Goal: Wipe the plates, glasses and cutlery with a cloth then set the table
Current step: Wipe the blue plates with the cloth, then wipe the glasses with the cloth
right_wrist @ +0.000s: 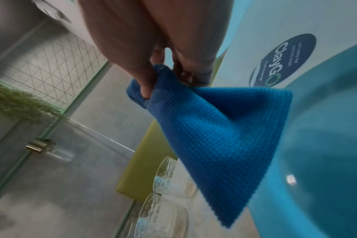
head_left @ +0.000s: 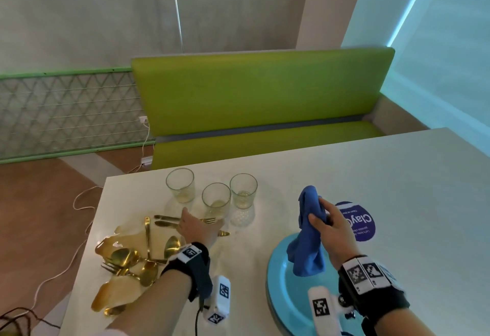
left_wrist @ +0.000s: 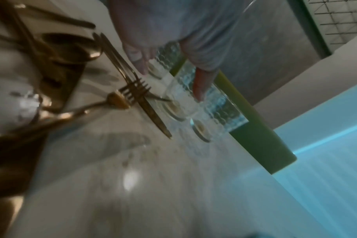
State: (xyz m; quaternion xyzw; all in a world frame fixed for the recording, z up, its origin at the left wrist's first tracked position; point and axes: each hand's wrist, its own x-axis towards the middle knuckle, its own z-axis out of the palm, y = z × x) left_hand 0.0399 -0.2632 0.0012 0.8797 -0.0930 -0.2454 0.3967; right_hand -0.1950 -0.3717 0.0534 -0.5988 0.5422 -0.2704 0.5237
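**Blue cloth held up over the plate**

Blue cloth (head_left: 309, 232) hung from the right hand (head_left: 332, 229), whose fingers were squeezed tight on its top. It dangled over the blue plate (head_left: 281, 280) at the near edge of the table (head_left: 397, 176). The left hand (head_left: 196, 227) reached flat over the gold cutlery (head_left: 138, 258) near the left edge, fingers straight and a little apart, holding nothing. Three glasses (head_left: 216, 199) stood upright just past it, close together. A round sticker (head_left: 362, 223) lay on the table beside the plate.
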